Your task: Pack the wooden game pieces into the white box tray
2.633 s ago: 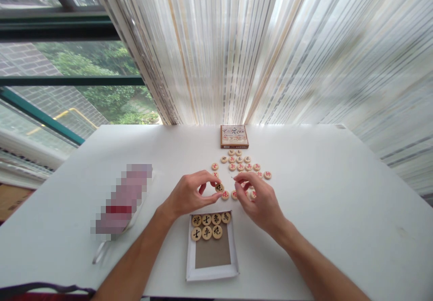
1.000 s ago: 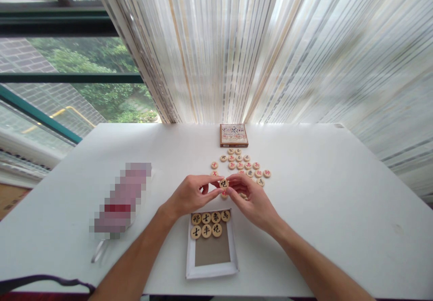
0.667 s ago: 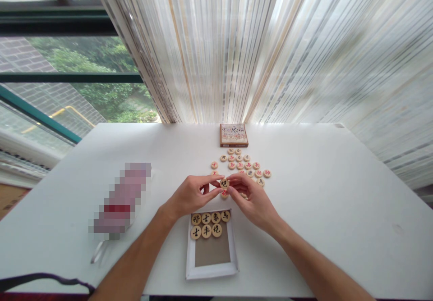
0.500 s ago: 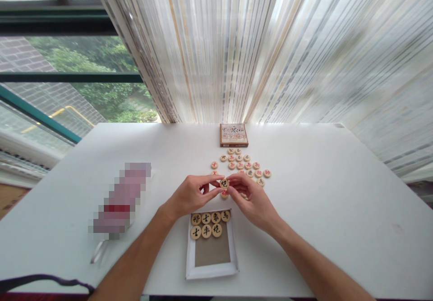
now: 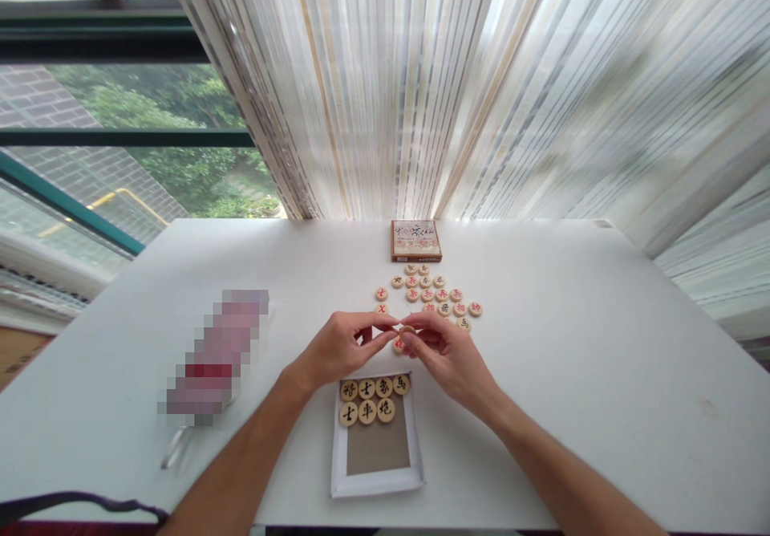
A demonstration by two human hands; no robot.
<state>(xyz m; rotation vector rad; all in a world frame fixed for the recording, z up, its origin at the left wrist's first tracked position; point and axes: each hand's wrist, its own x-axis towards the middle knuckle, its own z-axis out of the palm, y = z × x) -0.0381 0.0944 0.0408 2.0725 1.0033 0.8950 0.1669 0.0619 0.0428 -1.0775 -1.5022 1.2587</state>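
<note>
My left hand [image 5: 337, 349] and my right hand [image 5: 446, 355] meet fingertip to fingertip above the white table [image 5: 571, 359]. Between them is a round wooden chess piece [image 5: 406, 330], turned edge-on so its face is hidden. Both hands pinch it with thumb and forefinger. Just below the hands lies a shallow white tray [image 5: 376, 481] with a brown floor. Several black-lettered pieces [image 5: 366, 400] sit in two rows at its far end. Beyond the hands, several loose pieces [image 5: 431, 294], mostly red-lettered, are scattered on the table.
A small brown game box [image 5: 416, 241] lies at the table's far edge under the striped curtain. A blurred pink and red object [image 5: 212, 358] rests on the table to the left. A dark strap [image 5: 84, 508] crosses the near left corner.
The piece was held by my left hand alone, then my right hand came over and joined the pinch. It has since tipped from face-up to edge-on.
</note>
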